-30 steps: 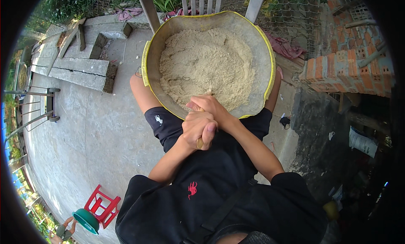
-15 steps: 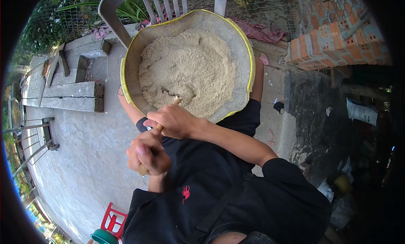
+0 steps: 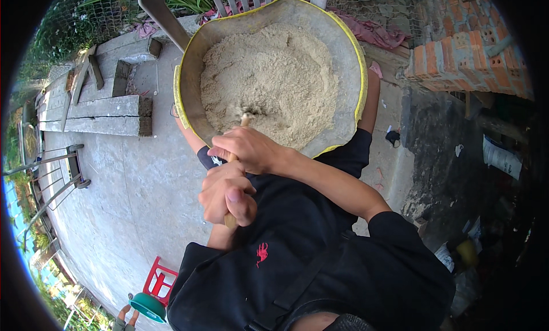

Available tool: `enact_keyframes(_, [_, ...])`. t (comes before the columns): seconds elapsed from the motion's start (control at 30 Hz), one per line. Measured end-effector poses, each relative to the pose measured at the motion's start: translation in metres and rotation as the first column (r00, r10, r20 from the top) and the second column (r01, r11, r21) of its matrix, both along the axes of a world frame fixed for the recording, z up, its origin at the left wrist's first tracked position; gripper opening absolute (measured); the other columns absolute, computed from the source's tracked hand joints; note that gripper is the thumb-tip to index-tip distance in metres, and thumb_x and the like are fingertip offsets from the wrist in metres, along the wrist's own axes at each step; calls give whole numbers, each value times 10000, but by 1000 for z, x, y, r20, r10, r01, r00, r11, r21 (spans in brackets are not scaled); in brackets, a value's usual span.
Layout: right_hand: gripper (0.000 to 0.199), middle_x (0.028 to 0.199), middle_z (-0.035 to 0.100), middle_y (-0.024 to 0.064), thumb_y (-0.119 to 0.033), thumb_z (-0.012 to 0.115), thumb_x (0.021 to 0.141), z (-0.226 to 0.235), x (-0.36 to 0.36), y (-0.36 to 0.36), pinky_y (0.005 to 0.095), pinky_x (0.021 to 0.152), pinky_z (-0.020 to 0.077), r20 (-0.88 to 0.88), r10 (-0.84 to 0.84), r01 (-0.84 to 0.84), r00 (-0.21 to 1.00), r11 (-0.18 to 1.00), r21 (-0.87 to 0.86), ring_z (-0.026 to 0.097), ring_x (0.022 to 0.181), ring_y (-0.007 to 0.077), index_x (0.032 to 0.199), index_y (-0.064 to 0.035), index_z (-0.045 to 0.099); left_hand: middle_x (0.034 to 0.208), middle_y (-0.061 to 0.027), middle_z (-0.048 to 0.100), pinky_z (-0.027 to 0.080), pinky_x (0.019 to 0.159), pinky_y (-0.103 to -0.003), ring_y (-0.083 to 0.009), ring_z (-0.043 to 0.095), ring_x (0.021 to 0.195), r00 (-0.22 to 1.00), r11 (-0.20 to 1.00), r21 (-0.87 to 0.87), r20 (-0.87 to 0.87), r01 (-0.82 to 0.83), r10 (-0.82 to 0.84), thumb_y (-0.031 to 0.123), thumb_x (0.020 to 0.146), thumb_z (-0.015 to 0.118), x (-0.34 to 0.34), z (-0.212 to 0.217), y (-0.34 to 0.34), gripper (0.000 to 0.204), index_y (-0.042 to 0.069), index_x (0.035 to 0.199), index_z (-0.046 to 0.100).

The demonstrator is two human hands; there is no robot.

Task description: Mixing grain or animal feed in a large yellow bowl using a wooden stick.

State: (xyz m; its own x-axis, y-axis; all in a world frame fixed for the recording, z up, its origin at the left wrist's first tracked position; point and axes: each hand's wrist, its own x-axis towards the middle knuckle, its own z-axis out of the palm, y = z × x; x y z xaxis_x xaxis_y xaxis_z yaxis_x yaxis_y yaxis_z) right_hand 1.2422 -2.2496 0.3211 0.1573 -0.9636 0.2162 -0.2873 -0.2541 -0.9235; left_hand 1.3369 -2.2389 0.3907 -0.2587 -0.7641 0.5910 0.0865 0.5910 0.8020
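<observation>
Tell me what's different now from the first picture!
The left hand, right hand and wooden stick moved left; the left hand also came farther from the yellow-rimmed tub. Nothing was let go: both hands keep their grip, and the stick's end stays in the powder.

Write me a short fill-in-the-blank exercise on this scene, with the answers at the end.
1. The left hand and right hand grip one wooden stick; nearer the tub is the ____ one.
2. The tub's rim is coloured ____.
3. The stool at lower left is coloured ____.
4. The basin near the stool is coloured ____.

Missing words: right; yellow; red; green.
</observation>
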Motion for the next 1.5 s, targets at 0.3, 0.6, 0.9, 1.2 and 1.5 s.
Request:
enact_keyframes(0.3, [232,644,605,207,-172,583,911,21,-10,36,507,584,451,-131,-11,25,991,995,99,607,650,422,756,-14,512,442,-48,429,333,365,-291,-144,397,351,954,967,236,-299,98,-23,110,935,392,5,11,14,385,3,571,452])
enact_keyframes(0.6, [272,691,605,215,-204,577,923,-5,-23,26,493,601,444,-173,-37,73,984,975,210,599,677,419,746,-13,500,491,-54,450,375,403,-323,-156,416,401,927,938,341,-368,63,72,64,936,371,-12,-24,2,367,-3,582,440])
enact_keyframes(0.9, [247,742,606,209,-175,609,871,-39,-25,-46,491,663,445,-91,-65,50,994,986,-159,593,760,404,737,14,525,514,-52,383,347,491,-310,-141,331,461,978,993,93,-190,-68,85,206,1000,353,-13,-66,-39,429,16,618,402])
enact_keyframes(1.2, [260,689,610,226,-197,582,891,-3,-41,25,496,617,440,-315,-62,152,947,951,268,595,702,435,738,11,552,507,-83,428,386,447,-336,-163,376,423,936,898,384,-344,216,-78,227,1002,363,-16,-32,-3,449,11,613,421])
enact_keyframes(1.5, [298,682,609,240,-235,594,898,-32,-25,-44,515,636,455,-64,-4,-1,998,997,-82,605,705,447,727,2,535,490,-49,485,424,453,-317,-197,482,414,996,995,-97,-87,17,-26,81,929,395,-16,-44,-38,371,12,576,487])
